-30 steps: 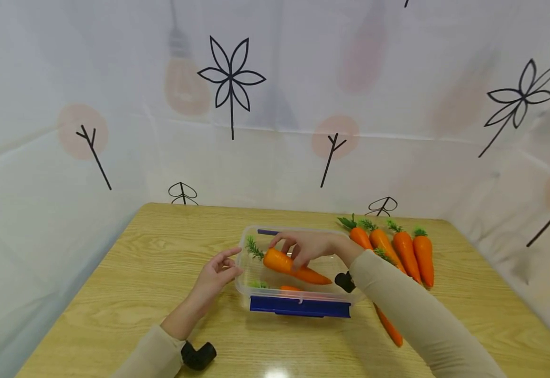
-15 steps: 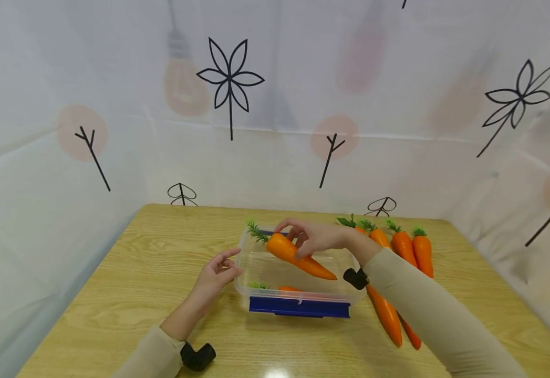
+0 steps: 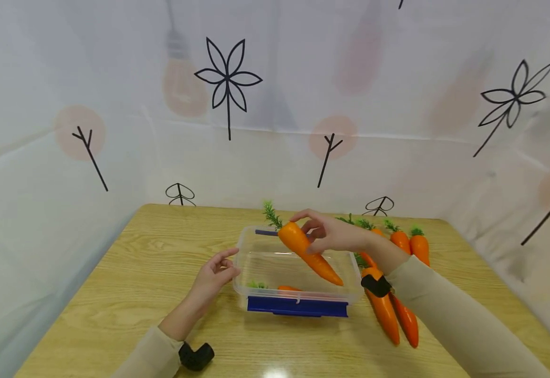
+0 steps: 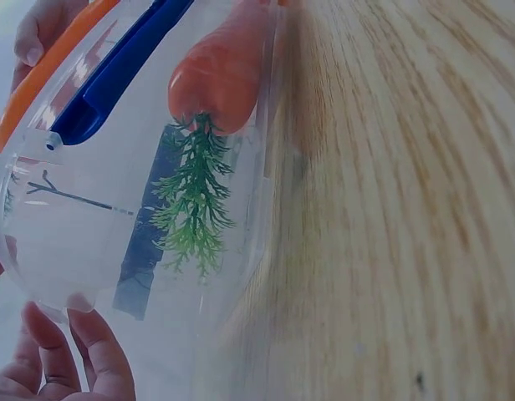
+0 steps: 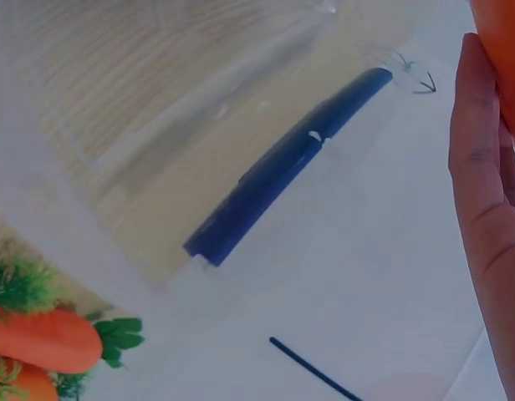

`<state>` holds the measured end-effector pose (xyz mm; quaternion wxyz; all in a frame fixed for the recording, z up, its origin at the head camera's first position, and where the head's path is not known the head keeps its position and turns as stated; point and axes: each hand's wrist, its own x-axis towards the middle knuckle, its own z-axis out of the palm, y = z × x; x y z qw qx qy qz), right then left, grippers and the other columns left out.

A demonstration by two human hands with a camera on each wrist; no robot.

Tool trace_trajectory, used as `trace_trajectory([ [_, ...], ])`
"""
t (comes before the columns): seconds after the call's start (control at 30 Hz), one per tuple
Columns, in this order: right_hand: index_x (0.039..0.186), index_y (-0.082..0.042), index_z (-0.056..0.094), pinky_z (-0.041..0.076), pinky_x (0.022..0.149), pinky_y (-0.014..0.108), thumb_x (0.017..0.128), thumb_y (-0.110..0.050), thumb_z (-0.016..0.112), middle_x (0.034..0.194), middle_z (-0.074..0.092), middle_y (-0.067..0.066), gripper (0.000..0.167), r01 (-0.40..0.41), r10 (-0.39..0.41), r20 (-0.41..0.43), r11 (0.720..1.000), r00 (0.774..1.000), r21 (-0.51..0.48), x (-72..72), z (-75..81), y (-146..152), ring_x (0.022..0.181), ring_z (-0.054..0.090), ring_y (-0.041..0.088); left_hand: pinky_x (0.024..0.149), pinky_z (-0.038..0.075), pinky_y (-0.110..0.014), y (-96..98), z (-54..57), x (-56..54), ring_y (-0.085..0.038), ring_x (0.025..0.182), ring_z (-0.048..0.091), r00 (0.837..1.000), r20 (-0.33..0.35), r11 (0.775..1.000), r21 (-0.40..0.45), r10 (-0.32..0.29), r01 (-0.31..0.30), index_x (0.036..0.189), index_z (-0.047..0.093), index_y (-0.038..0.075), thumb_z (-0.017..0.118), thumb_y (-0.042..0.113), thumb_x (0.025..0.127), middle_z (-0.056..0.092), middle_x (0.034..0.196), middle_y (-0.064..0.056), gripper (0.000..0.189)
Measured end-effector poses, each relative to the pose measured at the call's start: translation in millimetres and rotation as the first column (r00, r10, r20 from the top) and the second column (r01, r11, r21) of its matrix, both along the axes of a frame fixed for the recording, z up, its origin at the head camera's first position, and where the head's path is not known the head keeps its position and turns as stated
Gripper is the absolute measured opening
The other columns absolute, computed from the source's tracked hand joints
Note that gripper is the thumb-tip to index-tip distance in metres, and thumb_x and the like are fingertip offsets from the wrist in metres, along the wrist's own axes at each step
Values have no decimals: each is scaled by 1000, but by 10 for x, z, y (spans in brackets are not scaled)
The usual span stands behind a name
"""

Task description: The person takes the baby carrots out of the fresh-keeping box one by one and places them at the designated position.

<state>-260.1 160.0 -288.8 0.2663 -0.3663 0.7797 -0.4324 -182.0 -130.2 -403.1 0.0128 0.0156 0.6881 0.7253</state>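
My right hand [image 3: 335, 234] pinches an orange carrot [image 3: 320, 266] with a green leafy top, holding it tilted above the clear plastic container [image 3: 298, 295], top up to the left. In the right wrist view only part of that carrot [image 5: 502, 42] shows beside the fingers. Inside the container another carrot [image 4: 224, 75] lies along the front wall, seen through the clear plastic. My left hand [image 3: 210, 279] touches the container's left side with loosely bent fingers; in the left wrist view its fingertips [image 4: 90, 322] meet the plastic.
Several carrots [image 3: 382, 310] lie on the wooden table [image 3: 137, 283] right of the container, partly hidden by my right arm. A blue clip flap [image 3: 297, 306] hangs from the container's front. A patterned white cloth [image 3: 275, 168] stands behind the table. Black bands [image 3: 196, 357] sit at both wrists.
My right hand has lifted the carrot from low inside the container, up and slightly right, and the carrot has become steeper. My left hand stays at the container's left side.
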Motion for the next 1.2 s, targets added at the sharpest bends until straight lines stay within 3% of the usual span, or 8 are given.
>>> trace_trajectory([
  [0.5, 141, -15, 28, 50, 74, 45, 86, -5, 63, 118, 47, 20, 66, 196, -196, 7, 979, 981, -60, 153, -4, 496, 99, 53, 36, 79, 44, -30, -3, -22, 2, -18, 84, 52, 1000, -11, 1000, -21, -11, 10, 134, 48, 3, 59, 0, 87, 48, 89, -4, 49],
  [0.9, 140, -17, 30, 46, 80, 43, 87, -12, 65, 124, 42, 22, 64, 269, -273, -60, 961, 960, -67, 239, -48, 866, 103, 50, 35, 80, 44, -32, -5, -34, -2, -18, 84, 52, 1000, -6, 999, -32, -5, 5, 135, 47, 4, 58, 0, 87, 48, 90, -5, 49],
  [1.2, 139, -11, 28, 51, 75, 42, 89, -6, 62, 122, 41, 25, 61, 305, -315, -70, 945, 947, -121, 294, -119, 1109, 97, 54, 31, 80, 44, -31, -1, -9, 6, -17, 83, 51, 1000, -7, 1000, -28, -8, 7, 134, 48, 4, 59, 1, 87, 47, 89, -4, 49],
])
